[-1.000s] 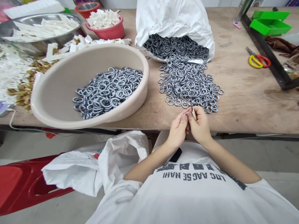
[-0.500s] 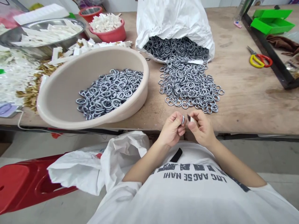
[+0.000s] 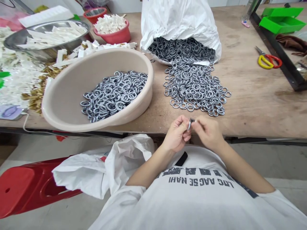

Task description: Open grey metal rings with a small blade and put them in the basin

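My left hand and my right hand meet at the table's near edge, fingers pinched together. Between the fingertips sits a small metal ring, gripped by my left hand; my right hand pinches a small pale piece against it, too small to name. Just beyond my hands lies a loose heap of metal rings spilling from a white sack. To the left, a beige basin holds more rings.
White plastic pieces fill a steel tray and a red bowl at the back left. Yellow-and-red scissors and green trays lie at the right. A white bag and a red stool are below the table.
My hands parted slightly, then closed together again around the ring. The view shifted a little to the left.
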`<state>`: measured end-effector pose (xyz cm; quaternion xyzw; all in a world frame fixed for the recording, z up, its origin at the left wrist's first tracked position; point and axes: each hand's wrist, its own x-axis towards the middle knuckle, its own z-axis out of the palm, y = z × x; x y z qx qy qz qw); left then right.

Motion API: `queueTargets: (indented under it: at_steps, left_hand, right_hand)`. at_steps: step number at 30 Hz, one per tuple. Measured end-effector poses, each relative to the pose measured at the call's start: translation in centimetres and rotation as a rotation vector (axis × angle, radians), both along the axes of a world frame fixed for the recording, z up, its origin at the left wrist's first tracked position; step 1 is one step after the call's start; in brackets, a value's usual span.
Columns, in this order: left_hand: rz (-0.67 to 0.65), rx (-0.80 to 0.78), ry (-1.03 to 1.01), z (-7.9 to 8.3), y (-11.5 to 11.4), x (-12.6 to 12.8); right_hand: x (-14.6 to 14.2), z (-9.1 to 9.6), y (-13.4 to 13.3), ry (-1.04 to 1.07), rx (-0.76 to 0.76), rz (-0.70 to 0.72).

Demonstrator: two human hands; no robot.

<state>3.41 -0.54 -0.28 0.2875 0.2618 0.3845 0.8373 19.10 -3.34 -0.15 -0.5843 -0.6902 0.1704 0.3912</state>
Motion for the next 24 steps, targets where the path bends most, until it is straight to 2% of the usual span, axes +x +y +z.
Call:
queueTargets:
  at_steps: [3, 8, 11, 13, 14, 16, 19, 21, 24]
  left_hand:
    - [-0.088, 0.030, 0.008, 0.2, -0.3, -0.8]
    - [0.105, 0.012, 0.057, 0.1, 1.3, -2.8]
    - [0.209, -0.016, 0.083, 0.0, 2.6, -3.8]
    - [0.233, -0.057, 0.099, 0.0, 2.9, -4.0]
    - [0.231, -0.069, 0.107, -0.1, 2.9, -3.9]
    - [0.225, -0.052, 0.125, -0.2, 2.5, -3.2]
    - [0.217, 0.028, 0.152, -0.5, 1.4, -1.5]
    - [0.219, 0.070, 0.164, -0.7, 0.8, -0.6]
    - [0.232, 0.106, 0.181, -0.7, 0.4, -0.2]
  right_hand:
    - [1.2, -0.3, 1.9, -0.026, -0.095, -0.169]
    - [0.2, -0.3, 4.7, -0.529, -0.196, -0.222]
    - [-0.7, -0.2, 5.5, -0.603, -0.230, -0.212]
    - [-0.8, -0.1, 5.4, -0.465, -0.197, -0.169]
    - [-0.8, 0.0, 5.2, -0.328, -0.183, -0.132]
    - [-1.0, 0.3, 4.3, 0.053, -0.193, -0.035]
    - [-2.1, 0.6, 2.5, 0.589, -0.297, 0.067]
    - [-3.0, 0.6, 1.4, 0.750, -0.340, 0.057]
    - [-3.7, 0.4, 0.9, 0.779, -0.328, 0.025]
